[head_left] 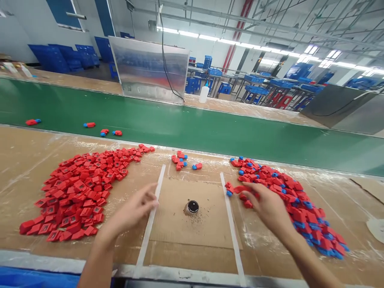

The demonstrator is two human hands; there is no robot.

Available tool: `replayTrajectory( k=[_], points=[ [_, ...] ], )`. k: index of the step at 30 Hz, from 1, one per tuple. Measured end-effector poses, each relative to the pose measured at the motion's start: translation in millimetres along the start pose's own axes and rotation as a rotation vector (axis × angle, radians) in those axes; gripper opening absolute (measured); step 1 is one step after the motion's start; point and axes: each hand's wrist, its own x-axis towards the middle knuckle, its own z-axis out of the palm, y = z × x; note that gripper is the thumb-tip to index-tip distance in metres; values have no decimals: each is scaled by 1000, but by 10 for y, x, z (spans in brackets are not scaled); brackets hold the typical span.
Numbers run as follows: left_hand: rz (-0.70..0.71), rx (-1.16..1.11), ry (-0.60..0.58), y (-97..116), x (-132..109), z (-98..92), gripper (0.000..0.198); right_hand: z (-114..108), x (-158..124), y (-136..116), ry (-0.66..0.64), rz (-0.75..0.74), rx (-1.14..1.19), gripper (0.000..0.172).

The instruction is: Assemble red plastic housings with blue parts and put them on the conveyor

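Note:
My left hand [141, 204] hovers beside the left strip of white tape, fingers loosely bent and apart, with nothing visible in them. At the left edge of the right-hand pile, my right hand [265, 204] pinches a red plastic piece [239, 189] between thumb and fingers. A red-and-blue piece [229, 189] lies just left of those fingertips. That pile of red-and-blue pieces [303, 212] spreads to the right. On the left is a heap of plain red blocks [79, 188]. Between my hands, a small round dark pot [192, 207] stands on a cardboard sheet [168, 224].
Several red-and-blue pieces [179, 160] lie behind the cardboard. A few more [90, 125] rest on the green belt [210, 124] across the back. Beyond it stand a metal panel [153, 68] and a white bottle [204, 93]. A blue bin [36, 278] shows at lower left.

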Motion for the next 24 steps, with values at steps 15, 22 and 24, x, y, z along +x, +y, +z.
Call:
replayTrajectory(
  k=[15,22,24],
  points=[
    [-356,636,762,92,1173,-397,32,609,1115,-470,-106,-4,-80,31],
    [-264,620,768,67,1141,-303,24,1051,1265,-812,-167,78,-40,34],
    [-173,628,753,102,1029,-242,21,1110,1245,-897,-160,68,-6,29]
  ],
)
